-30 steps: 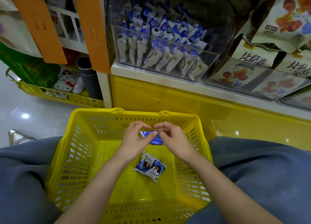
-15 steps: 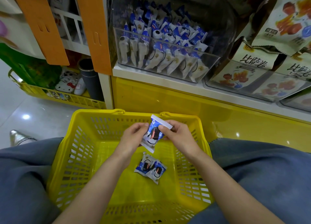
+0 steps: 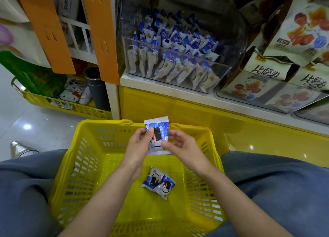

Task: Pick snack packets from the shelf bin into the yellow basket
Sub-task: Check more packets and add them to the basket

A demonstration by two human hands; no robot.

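A yellow basket [image 3: 85, 165] rests between my knees. Two blue-and-white snack packets [image 3: 158, 181] lie side by side on its floor. Above the basket's far end I hold a third snack packet [image 3: 157, 128] upright, its printed face toward me. My left hand [image 3: 138, 147] pinches its left edge and my right hand [image 3: 181, 146] pinches its right edge. The clear shelf bin [image 3: 178, 58], full of several identical packets, stands on the shelf ahead.
Larger snack bags [image 3: 263, 80] fill clear bins to the right. Orange panels [image 3: 99, 32] hang at the left. A second yellow basket [image 3: 62, 105] with goods and a dark tube [image 3: 96, 87] sits on the floor at left. My jeans-clad legs flank the basket.
The packet was held flat and low between both hands; it has been turned upright and raised, so its face now shows. The two packets in the basket have not moved.
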